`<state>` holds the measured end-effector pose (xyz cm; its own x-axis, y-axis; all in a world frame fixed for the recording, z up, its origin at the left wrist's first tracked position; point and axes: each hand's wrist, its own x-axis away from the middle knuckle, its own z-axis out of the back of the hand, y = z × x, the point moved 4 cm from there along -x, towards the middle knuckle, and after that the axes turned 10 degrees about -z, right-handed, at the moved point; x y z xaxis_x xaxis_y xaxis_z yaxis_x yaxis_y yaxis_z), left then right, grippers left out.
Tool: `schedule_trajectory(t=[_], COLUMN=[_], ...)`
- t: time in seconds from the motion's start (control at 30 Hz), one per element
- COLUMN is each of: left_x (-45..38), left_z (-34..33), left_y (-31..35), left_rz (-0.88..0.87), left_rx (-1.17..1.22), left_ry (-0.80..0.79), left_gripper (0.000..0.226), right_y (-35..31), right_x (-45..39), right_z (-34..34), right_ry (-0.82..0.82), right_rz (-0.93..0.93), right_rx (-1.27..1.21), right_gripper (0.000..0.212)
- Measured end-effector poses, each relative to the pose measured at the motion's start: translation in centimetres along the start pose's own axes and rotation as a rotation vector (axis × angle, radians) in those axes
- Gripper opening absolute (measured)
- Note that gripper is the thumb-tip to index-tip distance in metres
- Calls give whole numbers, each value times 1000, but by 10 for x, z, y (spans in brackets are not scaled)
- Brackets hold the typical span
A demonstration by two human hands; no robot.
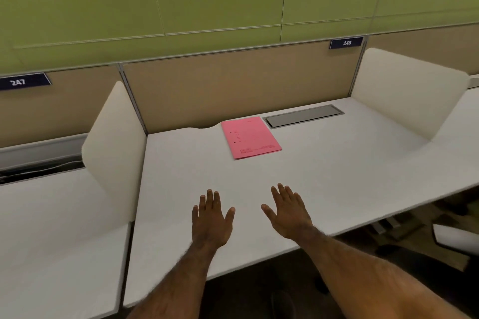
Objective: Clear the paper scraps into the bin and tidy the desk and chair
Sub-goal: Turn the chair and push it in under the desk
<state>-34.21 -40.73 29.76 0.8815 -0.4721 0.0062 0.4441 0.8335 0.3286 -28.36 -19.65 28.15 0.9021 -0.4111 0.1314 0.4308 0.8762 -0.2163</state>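
Hovering palm-down over the desk (337,163), the left hand (211,217) and right hand (289,212) were spread and empty; no scraps showed, only a pink folder (251,137) squared at twelve o'clock, probably tidied.

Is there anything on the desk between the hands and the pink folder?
Nothing: in the head view only bare white desk lies between the left hand, right hand and pink folder.

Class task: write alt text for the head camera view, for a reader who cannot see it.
Two open, empty hands, left hand and right hand, hover over a white desk. A pink folder lies flat near the back partition, beside a grey cable hatch.
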Motion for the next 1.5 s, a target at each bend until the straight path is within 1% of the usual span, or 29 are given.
schedule_trajectory(t=[0.2, 0.4, 0.53, 0.7, 0.93, 1.17, 1.3, 1.5], left_x=[59, 96, 110, 126, 169, 233, 259, 270], left_z=[15, 25, 31, 25, -5, -50, -65, -58], left_y=[9, 30, 55, 104, 189, 279, 330, 407], left_rz=[-20, -17, -51, -88, -101, -100, -128, -238], left_rx=[5, 12, 5, 6, 27, 22, -12, -15], left_ry=[13, 22, 50, 89, 85, 110, 88, 130], left_gripper=[71, 71, 71, 71, 72, 71, 72, 72], right_y=[5, 20, 38, 77, 154, 265, 327, 388], right_x=[73, 116, 135, 161, 212, 278, 311, 342], right_z=[9, 26, 44, 63, 80, 96, 105, 138], right_ry=[-5, 2, 53, 104, 141, 186, 163, 243], right_rz=[-21, -36, -48, -52, -21, 19, -48, -124], right_rx=[31, 28, 19, -10, -30, -74, -75, -112], right_gripper=[76, 75, 75, 76, 76, 77, 76, 76])
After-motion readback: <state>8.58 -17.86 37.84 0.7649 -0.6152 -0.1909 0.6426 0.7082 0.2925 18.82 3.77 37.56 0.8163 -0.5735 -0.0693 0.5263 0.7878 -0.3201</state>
